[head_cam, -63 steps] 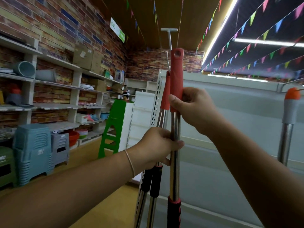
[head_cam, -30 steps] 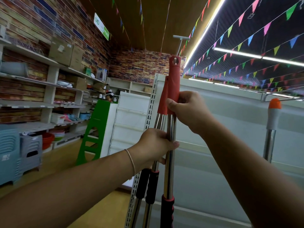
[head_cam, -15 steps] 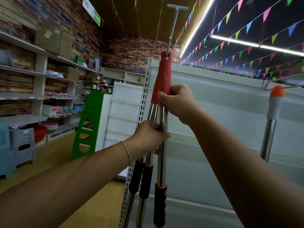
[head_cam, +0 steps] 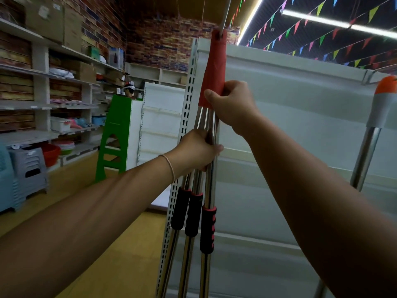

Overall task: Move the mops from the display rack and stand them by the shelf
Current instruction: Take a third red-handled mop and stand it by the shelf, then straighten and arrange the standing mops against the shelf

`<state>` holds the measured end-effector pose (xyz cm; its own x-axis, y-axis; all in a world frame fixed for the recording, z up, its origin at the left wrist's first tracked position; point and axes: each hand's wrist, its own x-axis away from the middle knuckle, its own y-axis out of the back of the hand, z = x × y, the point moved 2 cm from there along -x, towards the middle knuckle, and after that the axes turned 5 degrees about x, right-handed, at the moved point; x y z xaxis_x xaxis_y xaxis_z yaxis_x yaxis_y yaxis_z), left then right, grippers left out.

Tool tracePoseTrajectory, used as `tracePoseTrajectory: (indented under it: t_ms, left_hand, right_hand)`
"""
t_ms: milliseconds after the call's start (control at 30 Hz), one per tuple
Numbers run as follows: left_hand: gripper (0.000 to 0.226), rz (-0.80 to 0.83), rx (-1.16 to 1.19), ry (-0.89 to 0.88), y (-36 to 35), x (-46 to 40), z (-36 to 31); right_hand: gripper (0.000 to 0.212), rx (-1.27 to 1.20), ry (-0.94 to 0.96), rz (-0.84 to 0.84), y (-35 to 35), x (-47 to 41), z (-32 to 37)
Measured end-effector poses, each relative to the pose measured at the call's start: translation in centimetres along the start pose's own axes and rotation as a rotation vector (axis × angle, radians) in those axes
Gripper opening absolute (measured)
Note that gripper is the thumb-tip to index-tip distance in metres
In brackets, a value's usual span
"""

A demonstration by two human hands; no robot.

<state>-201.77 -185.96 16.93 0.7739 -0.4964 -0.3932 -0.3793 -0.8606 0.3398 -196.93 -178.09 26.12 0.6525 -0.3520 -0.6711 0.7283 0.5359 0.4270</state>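
Shop aisle w/ brick walls, stocked wall shelving on the left, a green step stool (head_cam: 113, 138) behind, and a white shelf unit (head_cam: 300, 147) straight ahead w/ its slotted upright (head_cam: 187, 117) at the near edge. 3 mop handles (head_cam: 207, 186) are bunched together right in front of that upright, long axis near vertical, leaning slightly so the tops converge and the lower ends splay down and left; the mop heads are out of view below. Left hand (head_cam: 196, 151) is wrapped round the chrome shafts mid-height, above the black foam sleeves (head_cam: 194, 214). Right hand (head_cam: 232, 104) is curled round the red end caps (head_cam: 213, 69) higher up. So the grip is 2-point along 1 axis: right hand on top and nearer the shelf panel, left hand lower and nearer the upright. Bundle looks just beside the shelf, touching or not I can't tell. Next move, prob: tip the tops toward the panel w/ the right hand while the left steadies. Another handle w/ an orange tip (head_cam: 384, 100) stands at far right, well apart.
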Motion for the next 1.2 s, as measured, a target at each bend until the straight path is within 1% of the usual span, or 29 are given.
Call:
tracePoseTrajectory:
  t_ms: [233, 333, 433, 567, 667, 767, 833, 933, 1000, 1100, 1200]
  left_hand:
    - [0.025, 0.006, -0.030, -0.037, 0.2, -0.1, 0.8]
    - [0.022, 0.008, -0.082, -0.077, 0.2, 0.0, 0.8]
    - [0.023, 0.010, -0.157, -0.112, 0.1, 0.3, 1.1]
    - [0.013, 0.001, -0.116, -0.133, 0.0, 1.2, 2.1]
    - [0.018, 0.022, -0.087, -0.082, -0.4, 2.9, 4.6]
    - [0.025, 0.048, -0.083, -0.030, -1.1, 5.3, 8.0]
    - [0.026, 0.017, -0.025, -0.038, -1.3, 6.4, 9.6]
    - [0.017, -0.072, 0.046, -0.086, -1.8, 7.4, 10.3]
    - [0.017, -0.111, 0.059, -0.090, -2.5, 8.5, 11.0]
    - [0.019, -0.129, 0.079, -0.085, -3.8, 10.2, 12.5]
    - [0.020, -0.167, 0.102, -0.020, -4.6, 11.0, 13.8]
  right_hand:
    - [0.021, 0.037, 0.000, -0.081, -0.8, 0.5, -0.7]
    - [0.023, 0.066, -0.024, -0.091, -1.2, 0.8, -1.1]
    - [0.023, 0.075, -0.042, -0.086, -1.8, 1.7, -1.9]
    - [0.032, 0.080, -0.083, -0.101, -2.0, 3.1, -2.0]
    - [0.034, 0.063, -0.139, -0.070, -1.7, 4.0, -2.0]
    - [0.025, -0.025, -0.211, 0.034, -2.2, 6.4, -4.0]
    - [0.027, -0.055, -0.260, 0.070, -2.8, 9.1, -6.3]
    - [0.032, -0.037, -0.308, 0.090, -3.5, 12.5, -9.5]
    - [0.032, -0.031, -0.337, 0.115, -3.9, 14.1, -11.2]
    - [0.027, -0.031, -0.352, 0.118, -4.3, 16.1, -13.0]
    - [0.031, -0.035, -0.349, 0.135, -4.1, 17.5, -14.2]
